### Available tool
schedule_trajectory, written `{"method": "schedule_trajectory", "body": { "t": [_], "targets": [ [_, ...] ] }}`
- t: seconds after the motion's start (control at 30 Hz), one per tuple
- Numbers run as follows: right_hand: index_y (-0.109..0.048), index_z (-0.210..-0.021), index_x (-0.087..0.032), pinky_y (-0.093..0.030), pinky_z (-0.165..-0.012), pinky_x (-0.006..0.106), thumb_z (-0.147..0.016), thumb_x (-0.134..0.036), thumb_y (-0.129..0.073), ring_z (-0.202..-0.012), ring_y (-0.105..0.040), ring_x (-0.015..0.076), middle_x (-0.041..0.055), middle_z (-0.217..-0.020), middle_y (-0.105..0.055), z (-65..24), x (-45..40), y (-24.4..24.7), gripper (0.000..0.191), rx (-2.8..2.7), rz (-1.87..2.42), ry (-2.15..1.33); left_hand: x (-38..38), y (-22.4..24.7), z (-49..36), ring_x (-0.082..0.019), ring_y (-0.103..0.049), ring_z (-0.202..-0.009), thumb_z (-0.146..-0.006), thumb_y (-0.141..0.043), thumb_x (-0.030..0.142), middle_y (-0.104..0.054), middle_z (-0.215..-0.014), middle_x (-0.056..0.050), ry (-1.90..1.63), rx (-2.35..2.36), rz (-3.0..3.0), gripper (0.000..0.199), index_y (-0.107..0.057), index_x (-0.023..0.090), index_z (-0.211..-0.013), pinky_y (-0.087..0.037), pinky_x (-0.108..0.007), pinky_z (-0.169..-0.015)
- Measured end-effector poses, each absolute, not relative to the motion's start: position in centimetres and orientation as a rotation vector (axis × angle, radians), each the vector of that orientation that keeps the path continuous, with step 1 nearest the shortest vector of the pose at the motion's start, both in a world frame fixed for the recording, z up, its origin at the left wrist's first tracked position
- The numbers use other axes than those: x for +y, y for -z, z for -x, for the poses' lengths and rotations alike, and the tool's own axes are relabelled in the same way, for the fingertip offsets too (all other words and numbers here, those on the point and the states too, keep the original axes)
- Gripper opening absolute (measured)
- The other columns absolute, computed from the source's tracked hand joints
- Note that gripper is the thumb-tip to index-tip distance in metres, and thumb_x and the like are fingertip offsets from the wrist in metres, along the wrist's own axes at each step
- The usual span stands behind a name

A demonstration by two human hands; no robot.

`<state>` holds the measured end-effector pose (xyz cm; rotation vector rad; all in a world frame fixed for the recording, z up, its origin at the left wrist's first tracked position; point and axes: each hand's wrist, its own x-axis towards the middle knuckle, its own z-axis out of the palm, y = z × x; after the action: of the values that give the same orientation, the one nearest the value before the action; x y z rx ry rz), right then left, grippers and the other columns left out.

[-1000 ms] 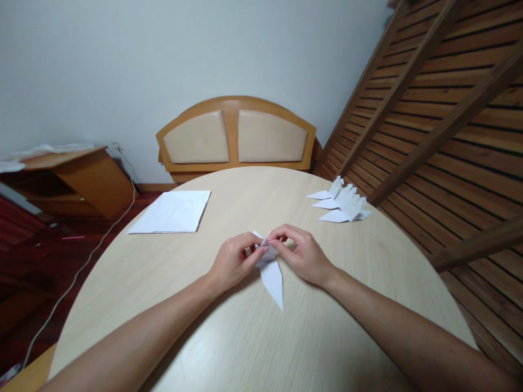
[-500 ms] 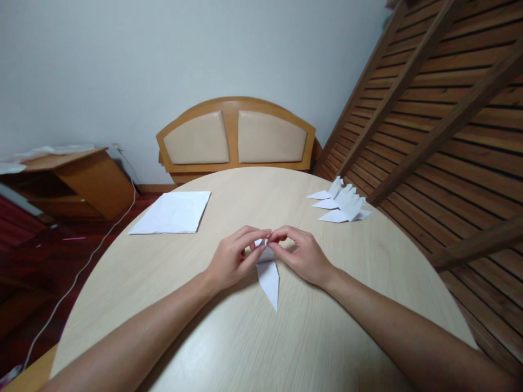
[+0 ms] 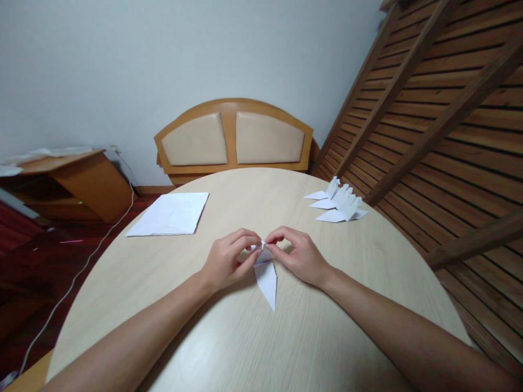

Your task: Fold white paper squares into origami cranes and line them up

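Note:
A folded white paper figure point(image 3: 266, 277) stands between my hands, its pointed flap lying toward me on the table. My left hand point(image 3: 232, 256) pinches the small upper tip of the paper from the left, thumb and index finger together. From the right, my right hand point(image 3: 300, 256) pinches the same tip between thumb and fingertips. The fingers hide part of the top folds. Over at the right of the table stand several finished-looking white paper figures point(image 3: 347, 204), set close together with pointed flaps and upright peaks.
A stack of white paper sheets point(image 3: 169, 214) lies at the left of the round wooden table point(image 3: 261, 185). Behind the table is a padded wooden headboard point(image 3: 233, 139). A slatted wood panel point(image 3: 445, 130) leans at the right; a cabinet point(image 3: 85, 182) and white cable point(image 3: 85, 265) are at the left.
My fingertips have shifted slightly at the paper's tip, which now shows as a small white point between them. The whole view has moved a little; the other paper stays put.

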<state>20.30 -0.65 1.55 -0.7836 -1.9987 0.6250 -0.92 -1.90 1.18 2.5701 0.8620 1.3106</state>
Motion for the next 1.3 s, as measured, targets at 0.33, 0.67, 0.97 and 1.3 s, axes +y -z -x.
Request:
{"method": "schedule_trajectory", "body": {
  "t": [0.33,0.67,0.97,1.3],
  "targets": [
    [-0.068,-0.101,-0.021,-0.053,-0.081,0.032,-0.091,-0.023,-0.066,-0.085,-0.067,0.0166,0.0023,-0.093,-0.073,-20.2,-0.7,-1.3,0.011,-1.979,0.802,-0.65,-2.2,-0.6,0.7,-0.013,-0.068,-0.079,-0.093,-0.059,0.014,-0.074,-0.093,-0.006,-1.355,0.913,-2.352,0.005,-0.063,0.018,-0.094,-0.047,-0.02,-0.054],
    [-0.069,-0.09,-0.02,-0.052,-0.079,0.031,-0.094,-0.025,-0.063,-0.083,-0.067,0.0166,0.0021,-0.088,-0.072,-20.1,-0.7,-1.7,0.008,-1.975,0.823,-0.688,-2.1,-0.4,0.4,-0.012,-0.07,-0.076,-0.089,-0.067,0.017,-0.074,-0.088,-0.004,-1.439,1.001,-2.161,0.011,-0.065,0.018,-0.1,-0.049,-0.019,-0.055],
    [-0.069,-0.09,-0.021,-0.051,-0.08,0.032,-0.091,-0.024,-0.066,-0.083,-0.067,0.0167,0.0017,-0.088,-0.072,-20.5,-0.6,-1.7,0.004,-2.043,0.801,-0.649,-1.9,-0.4,0.6,-0.014,-0.069,-0.076,-0.092,-0.063,0.018,-0.076,-0.088,-0.005,-1.359,0.98,-2.183,0.007,-0.07,0.018,-0.094,-0.049,-0.021,-0.056],
    [-0.064,-0.105,-0.021,-0.049,-0.072,0.03,-0.078,-0.04,-0.08,-0.075,-0.066,0.0173,0.0009,-0.086,-0.07,-22.7,0.3,-1.9,0.037,-2.445,0.864,-0.634,-1.8,-0.4,1.2,-0.013,-0.067,-0.07,-0.091,-0.066,0.022,-0.074,-0.083,-0.005,-1.329,0.919,-2.269,0.007,-0.069,0.017,-0.094,-0.05,-0.021,-0.055]
  ]
}}
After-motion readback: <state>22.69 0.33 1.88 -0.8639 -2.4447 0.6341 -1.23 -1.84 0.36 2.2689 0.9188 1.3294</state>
